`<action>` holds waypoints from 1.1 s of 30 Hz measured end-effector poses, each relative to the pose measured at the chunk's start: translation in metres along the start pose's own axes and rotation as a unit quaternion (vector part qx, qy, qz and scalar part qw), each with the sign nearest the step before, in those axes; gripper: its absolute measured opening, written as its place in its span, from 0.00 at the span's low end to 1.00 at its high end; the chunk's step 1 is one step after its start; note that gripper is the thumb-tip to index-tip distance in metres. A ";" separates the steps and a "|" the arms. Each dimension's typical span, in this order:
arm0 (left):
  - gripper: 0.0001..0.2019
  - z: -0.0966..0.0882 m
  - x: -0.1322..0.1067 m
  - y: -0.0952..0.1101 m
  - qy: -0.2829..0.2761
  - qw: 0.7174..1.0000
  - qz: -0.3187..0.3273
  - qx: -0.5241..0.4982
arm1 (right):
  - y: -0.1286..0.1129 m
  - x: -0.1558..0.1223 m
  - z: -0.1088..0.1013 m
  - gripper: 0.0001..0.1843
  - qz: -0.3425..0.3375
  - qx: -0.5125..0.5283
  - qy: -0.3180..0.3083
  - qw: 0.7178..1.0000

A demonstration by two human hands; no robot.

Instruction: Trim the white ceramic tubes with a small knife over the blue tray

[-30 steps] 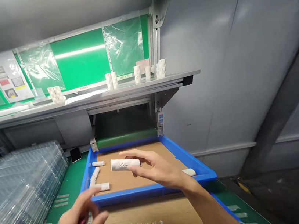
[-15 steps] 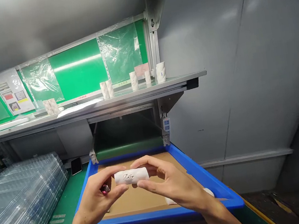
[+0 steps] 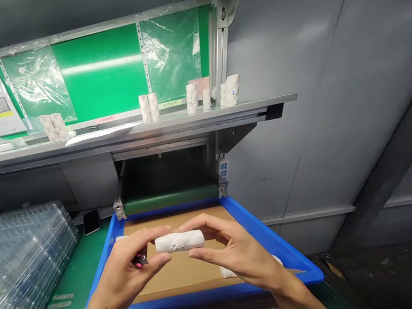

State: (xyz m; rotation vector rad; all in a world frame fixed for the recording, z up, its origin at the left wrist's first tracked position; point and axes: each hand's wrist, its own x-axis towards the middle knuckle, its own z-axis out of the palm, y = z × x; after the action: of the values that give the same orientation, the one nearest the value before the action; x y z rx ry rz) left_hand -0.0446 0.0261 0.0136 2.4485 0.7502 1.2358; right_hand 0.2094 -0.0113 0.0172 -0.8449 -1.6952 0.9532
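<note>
A small white cylinder (image 3: 180, 241) with dark script lettering lies level between my two hands, above the blue tray (image 3: 210, 297). My left hand (image 3: 130, 267) is closed on its left end with thumb and fingertips. On the right end, the fingers and thumb of my right hand (image 3: 230, 248) pinch it from above and below. A small pink and dark object (image 3: 139, 260) is tucked in my left palm; its kind is hard to make out. Another white cylinder (image 3: 228, 272) lies in the tray, partly hidden behind my right hand.
Behind the tray is a green conveyor belt end (image 3: 170, 199). Stacked clear plastic trays (image 3: 33, 265) and a phone (image 3: 92, 222) sit on the left. Several white cylinders stand on the metal shelf (image 3: 186, 121) above. A grey wall (image 3: 299, 110) rises on the right.
The cylinder has rolled slightly between my fingers, so its lettering sits lower and nearer its bottom edge. The camera view has shifted; both hands keep their hold.
</note>
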 end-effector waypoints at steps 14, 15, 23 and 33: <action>0.15 -0.007 -0.004 -0.001 -0.007 0.999 0.028 0.029 | 0.009 0.000 0.003 0.19 -0.021 0.007 0.001 1.000; 0.15 -0.007 -0.004 -0.002 -0.004 0.999 0.034 0.027 | 0.009 -0.001 0.002 0.20 -0.012 0.011 0.000 1.000; 0.16 -0.008 -0.001 -0.004 0.014 0.997 0.057 0.040 | 0.005 -0.002 0.002 0.17 0.017 0.009 -0.002 1.000; 0.15 -0.006 0.000 0.001 0.046 0.986 0.128 0.091 | 0.003 -0.002 0.008 0.19 -0.041 0.063 -0.005 0.997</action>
State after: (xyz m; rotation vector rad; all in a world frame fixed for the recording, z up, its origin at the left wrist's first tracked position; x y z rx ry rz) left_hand -0.0495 0.0252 0.0176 2.7218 0.6108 1.4378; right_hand 0.2028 -0.0130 0.0119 -0.6844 -1.6480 0.9983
